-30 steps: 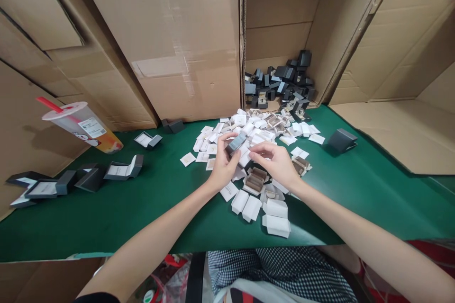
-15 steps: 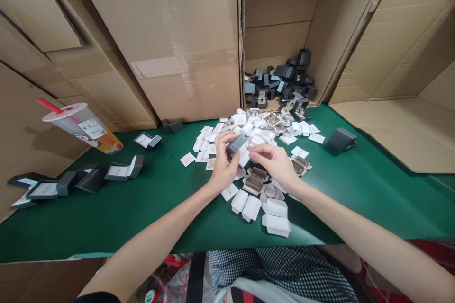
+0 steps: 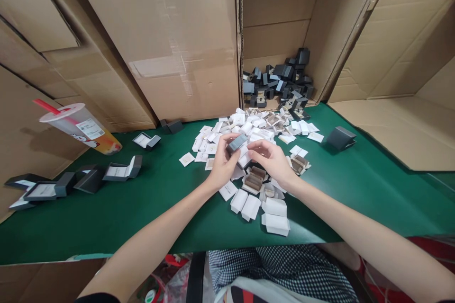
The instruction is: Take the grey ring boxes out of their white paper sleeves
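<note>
My left hand [image 3: 221, 165] grips a small dark grey box [image 3: 236, 142], fingers curled round it above the green table [image 3: 142, 208]. Close beside it, my right hand [image 3: 273, 161] has its fingertips pinched at the box's lower right edge, on a white piece I cannot make out clearly. Both hands hover over a heap of small white boxes and cards [image 3: 249, 128]. An open box with a brown lining [image 3: 255, 181] lies just under my right hand.
Cardboard walls stand behind the table. A pile of dark grey boxes [image 3: 280, 80] lies in the back carton. Open grey boxes [image 3: 121, 170] lie at the left, one shut grey box [image 3: 340, 137] at the right. A plastic drink cup [image 3: 80, 125] with a red straw leans at far left.
Both hands have stayed together at the grey box, shifting only slightly upward. The view moved a little; nothing else changed.
</note>
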Motion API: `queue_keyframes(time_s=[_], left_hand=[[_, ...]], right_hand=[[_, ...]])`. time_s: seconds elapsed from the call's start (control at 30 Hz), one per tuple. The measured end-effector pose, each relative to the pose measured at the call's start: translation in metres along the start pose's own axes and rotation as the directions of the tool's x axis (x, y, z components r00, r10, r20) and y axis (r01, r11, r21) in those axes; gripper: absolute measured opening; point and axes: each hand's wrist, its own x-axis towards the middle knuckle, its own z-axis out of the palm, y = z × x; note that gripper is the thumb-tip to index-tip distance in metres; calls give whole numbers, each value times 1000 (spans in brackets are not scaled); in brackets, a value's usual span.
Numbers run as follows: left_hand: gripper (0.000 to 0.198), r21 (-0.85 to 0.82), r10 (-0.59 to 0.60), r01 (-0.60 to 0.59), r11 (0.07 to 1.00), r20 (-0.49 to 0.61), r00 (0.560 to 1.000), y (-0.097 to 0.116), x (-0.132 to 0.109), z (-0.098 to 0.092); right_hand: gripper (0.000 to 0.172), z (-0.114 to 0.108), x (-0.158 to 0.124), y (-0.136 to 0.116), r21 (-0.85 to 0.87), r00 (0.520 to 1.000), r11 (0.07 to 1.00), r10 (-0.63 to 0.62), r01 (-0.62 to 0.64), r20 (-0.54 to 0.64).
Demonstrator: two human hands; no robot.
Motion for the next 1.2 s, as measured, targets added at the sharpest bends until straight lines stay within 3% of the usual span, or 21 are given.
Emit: queue_keyframes(time_s=[0.13,0.43,0.7,0.83,1.03,1.2], left_hand=[[28,21,11,-13,1000,58,998,1,-2,2],[36,73,30,-35,997,60,998,-4,-4,2],[27,375,242,-238,896,35,970,-1,-7,7],[30,459,333,-306,834,24,943,-6,-9,9],[30,437,367,-353,827,55,929,-6,-8,6],[32,391,359,-334,857,12,933,1,-6,7]], right_hand=[[23,0,-1,1,-104,998,994,-47,44,-30],[27,1,-1,-3,-64,1000,998,-21,22,20],[27,10,-3,2,47,998,999,-6,9,-61],[30,10,-3,0,180,995,978,102,-101,1],[33,11,-3,-1,259,990,957,112,-129,81],[28,11,-2,2,304,988,941,137,-150,65]])
